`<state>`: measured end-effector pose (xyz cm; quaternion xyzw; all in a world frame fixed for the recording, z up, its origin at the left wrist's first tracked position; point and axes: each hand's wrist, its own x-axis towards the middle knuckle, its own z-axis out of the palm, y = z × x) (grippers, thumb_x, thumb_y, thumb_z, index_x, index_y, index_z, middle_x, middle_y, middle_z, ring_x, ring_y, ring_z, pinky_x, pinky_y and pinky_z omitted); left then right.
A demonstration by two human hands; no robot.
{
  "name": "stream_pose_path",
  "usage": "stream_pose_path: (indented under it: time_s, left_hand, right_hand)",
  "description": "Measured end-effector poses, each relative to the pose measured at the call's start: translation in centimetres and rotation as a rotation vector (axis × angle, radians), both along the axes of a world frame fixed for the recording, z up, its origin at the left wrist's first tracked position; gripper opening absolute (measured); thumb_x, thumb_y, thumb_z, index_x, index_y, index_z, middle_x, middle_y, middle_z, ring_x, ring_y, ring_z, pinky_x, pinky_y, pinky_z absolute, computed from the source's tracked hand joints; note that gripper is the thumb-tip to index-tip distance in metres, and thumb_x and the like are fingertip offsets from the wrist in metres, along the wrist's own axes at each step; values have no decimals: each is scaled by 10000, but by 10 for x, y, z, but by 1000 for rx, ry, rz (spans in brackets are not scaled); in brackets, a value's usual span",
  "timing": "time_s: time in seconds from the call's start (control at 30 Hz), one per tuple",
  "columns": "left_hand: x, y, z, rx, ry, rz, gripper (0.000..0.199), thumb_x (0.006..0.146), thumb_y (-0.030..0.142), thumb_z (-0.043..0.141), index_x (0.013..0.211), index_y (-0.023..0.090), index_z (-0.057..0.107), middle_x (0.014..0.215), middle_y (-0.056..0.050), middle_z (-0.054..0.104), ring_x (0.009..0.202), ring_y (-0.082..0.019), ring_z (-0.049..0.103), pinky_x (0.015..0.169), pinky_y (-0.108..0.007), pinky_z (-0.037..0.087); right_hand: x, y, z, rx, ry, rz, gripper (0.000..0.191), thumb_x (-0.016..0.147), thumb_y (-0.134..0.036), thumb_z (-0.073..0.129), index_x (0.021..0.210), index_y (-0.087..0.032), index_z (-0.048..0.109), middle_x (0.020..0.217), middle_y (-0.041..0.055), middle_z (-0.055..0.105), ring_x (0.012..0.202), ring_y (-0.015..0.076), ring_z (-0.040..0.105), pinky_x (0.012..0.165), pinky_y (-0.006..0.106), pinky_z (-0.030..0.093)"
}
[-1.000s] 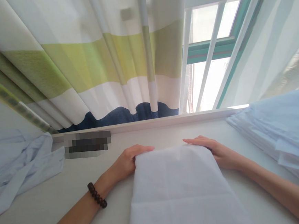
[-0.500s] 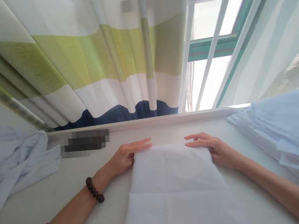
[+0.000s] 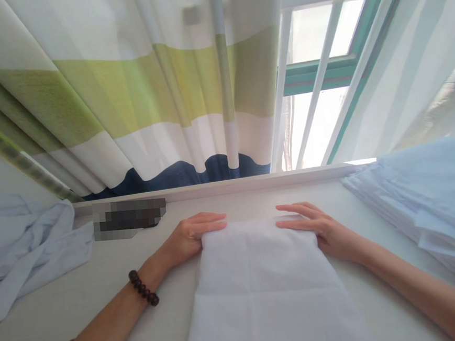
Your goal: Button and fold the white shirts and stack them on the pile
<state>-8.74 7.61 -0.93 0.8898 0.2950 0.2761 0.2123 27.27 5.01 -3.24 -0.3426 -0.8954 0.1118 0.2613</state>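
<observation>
A folded white cloth (image 3: 271, 282) with crossing crease lines lies in front of me and runs off the bottom of the view. My left hand (image 3: 189, 236) is at its far left corner, fingers stretched along the far edge and touching it. A dark beaded bracelet (image 3: 143, 288) circles that wrist. At the far right corner, my right hand (image 3: 318, 226) rests with its fingers extended and spread, pointing inward. Between the two sets of fingertips the far edge of the cloth shows. The undersides of both hands are hidden.
A stack of folded white cloth (image 3: 422, 192) stands at the right, and crumpled white fabric (image 3: 33, 259) lies at the left. Near the raised back edge (image 3: 221, 187) is a blurred-out dark object (image 3: 132, 215). Behind hang a striped curtain (image 3: 134, 88) and white bars (image 3: 320, 53).
The view has shifted slightly. Both hands and the cloth appear a little further left, with the hands keeping their places at the far corners.
</observation>
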Motion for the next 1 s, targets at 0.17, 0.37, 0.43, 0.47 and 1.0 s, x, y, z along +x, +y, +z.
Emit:
stream_pose_path:
  time_s: [0.17,0.37,0.43,0.47,1.0]
  left_hand:
    - [5,-10,3,107,-28,6,316,898,174,532,1176,255,659,1200,-73,656,1103,-200,587,948,-357,484]
    - [3,-8,2,-27,-20,-16,268,934,271,497,1109,266,700,1191,-71,664,1144,-225,555,945,-378,488]
    - [-1,-4,1,-111,17,-20,283,940,268,475,1127,284,687,1226,-52,645,1189,-227,523,975,-385,468]
    - [-2,-1,0,-135,37,-18,292,940,254,467,1137,295,679,1248,-40,631,1209,-225,507,996,-389,451]
    - [11,-12,32,-80,158,160,434,796,69,392,1008,234,733,1266,-11,618,1232,-218,492,1074,-400,362]
  right_hand:
    - [-2,-10,7,176,-29,44,585,854,-112,497,1387,-343,429,1466,62,401,1271,265,426,1000,478,388]
    - [-9,-13,14,123,-150,232,423,931,-242,484,1330,-383,496,1417,22,481,1288,228,436,1024,435,361]
    - [-10,-11,14,64,-139,242,393,930,-276,494,1310,-375,523,1403,26,495,1293,232,430,1022,433,361]
    - [-10,-10,14,42,-130,241,385,927,-287,502,1302,-370,535,1400,30,497,1297,235,426,1023,434,357]
    - [-14,-9,13,76,-166,243,392,907,-248,489,1286,-314,565,1409,44,482,1303,253,416,1021,445,358]
